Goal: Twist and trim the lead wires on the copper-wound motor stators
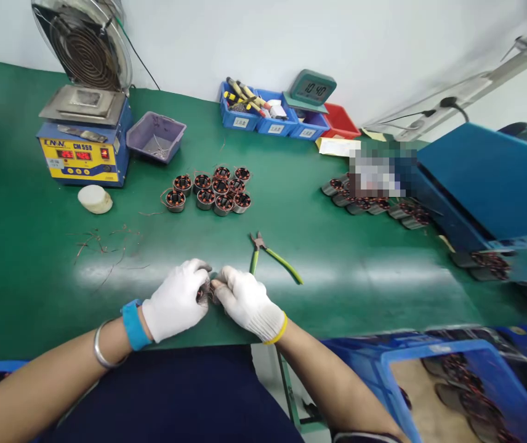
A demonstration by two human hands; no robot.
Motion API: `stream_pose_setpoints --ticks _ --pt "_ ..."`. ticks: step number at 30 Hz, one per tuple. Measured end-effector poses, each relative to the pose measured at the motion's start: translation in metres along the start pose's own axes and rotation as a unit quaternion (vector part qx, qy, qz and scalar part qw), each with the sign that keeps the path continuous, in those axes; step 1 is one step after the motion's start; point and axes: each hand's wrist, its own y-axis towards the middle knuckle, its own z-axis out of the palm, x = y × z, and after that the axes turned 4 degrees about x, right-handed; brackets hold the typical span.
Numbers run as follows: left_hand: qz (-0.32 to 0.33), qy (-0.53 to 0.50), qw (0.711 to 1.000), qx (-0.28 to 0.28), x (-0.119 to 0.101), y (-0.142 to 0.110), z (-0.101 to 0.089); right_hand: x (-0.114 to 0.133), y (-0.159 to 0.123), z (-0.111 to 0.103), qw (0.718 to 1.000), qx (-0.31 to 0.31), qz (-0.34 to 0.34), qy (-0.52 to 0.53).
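Observation:
Near the front of the green bench, my gloved left hand point(178, 299) is closed around a copper-wound motor stator point(202, 294), most of it hidden by the fingers. My right hand point(244, 299), gloved too with bare fingertips, pinches at the stator's right side, where thin wire ends point(212, 294) show; the exact grip is too small to make out. Just beyond the right hand lie green-handled cutting pliers point(263, 251), jaws pointing away. A cluster of several more stators point(205, 198) stands farther back on the bench.
Wire scraps point(101, 243) and a white round pad point(95, 200) lie to the left. Behind them are a CM558 solder pot point(83, 154) and a purple tray point(156, 138). Blue tool bins point(276, 126) line the wall. More stators point(360, 205) stand right, and a blue crate point(388, 363) sits below.

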Motion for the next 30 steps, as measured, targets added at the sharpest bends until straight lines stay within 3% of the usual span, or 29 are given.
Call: stream_pose_setpoints --ticks 4,8,14,19,21,23,26,30 --pt "0.016 -0.021 0.998 -0.064 0.005 -0.003 0.009 -0.006 0.006 0.004 0.997 -0.014 -0.042 -0.059" --pt "0.032 -0.076 0.994 -0.072 0.008 -0.009 0.005 -0.007 0.003 0.005 0.992 -0.019 -0.055 -0.111" --pt "-0.058 -0.148 0.987 -0.014 0.003 -0.002 -0.006 -0.004 -0.017 0.021 0.980 -0.038 -0.115 -0.156" --pt "-0.082 -0.117 0.989 0.046 0.003 0.001 -0.018 -0.011 -0.021 0.029 0.976 -0.075 -0.203 -0.024" --pt "-0.064 -0.128 0.987 0.070 0.006 -0.007 -0.026 -0.019 -0.018 0.025 0.959 -0.103 -0.266 -0.001" --pt "-0.055 -0.130 0.987 0.077 0.009 -0.016 -0.032 -0.025 -0.014 0.019 0.927 -0.138 -0.345 -0.052" --pt "-0.078 -0.114 0.990 0.028 0.009 -0.025 -0.030 -0.026 -0.006 0.014 0.886 -0.156 -0.397 -0.181" --pt "-0.105 -0.130 0.985 -0.042 0.007 -0.024 -0.017 -0.020 0.003 0.019 0.883 -0.146 -0.381 -0.231"
